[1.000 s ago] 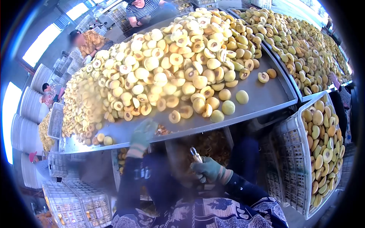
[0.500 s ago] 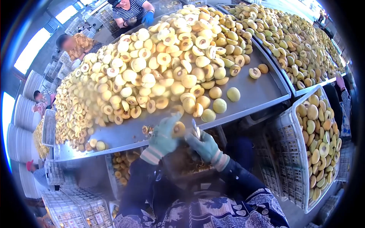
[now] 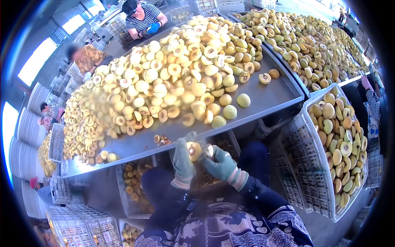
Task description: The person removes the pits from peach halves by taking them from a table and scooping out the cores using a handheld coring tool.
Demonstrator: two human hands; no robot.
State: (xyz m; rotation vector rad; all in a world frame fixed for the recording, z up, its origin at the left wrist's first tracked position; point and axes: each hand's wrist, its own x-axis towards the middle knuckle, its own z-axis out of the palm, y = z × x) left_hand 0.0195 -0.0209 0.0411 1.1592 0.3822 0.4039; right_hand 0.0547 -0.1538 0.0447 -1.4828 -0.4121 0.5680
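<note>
Apricot half (image 3: pixel 193 151): cut face with brown pit hollow visible, held above the near edge of the metal table (image 3: pixel 242 120) as seen here, between the two gloved hands. Left hand (image 3: pixel 184 161): fingers pinching the apricot half at its side, hand upright, glove grey-green with a pale cuff. Right hand (image 3: pixel 222 164): fingers curled closed around a small hand tool (image 3: pixel 210 151), its pale end close to the apricot half; tool blurred, contact with the fruit cannot be determined, nor can the separate right fingertips. Just beyond the left fingers and to their left, on the tabletop: a small cluster of brown scraps (image 3: pixel 162 140). Beyond the fingers of both hands: a broad apricot pile (image 3: pixel 164 78), mostly halves, some cut face up, extending far to the left. Beyond and right of the right fingers, near the pile's edge: loose yellow-green apricots (image 3: pixel 229 112) on bare metal. Farther right and beyond: a second table (image 3: pixel 343 81) bearing another heap of fruit. Right of the right fingers, well apart: a white plastic crate (image 3: pixel 306 152), tilted in view, filled with halves. Lower than the left fingers and to their left: a low crate (image 3: pixel 124 199) containing more fruit. Across the metal table, far beyond the left fingers: a person in a striped top (image 3: pixel 143 18), blue glove visible, hands close together; left of that, a person in an orange patterned top (image 3: pixel 91 58), leaning at the pile.
</note>
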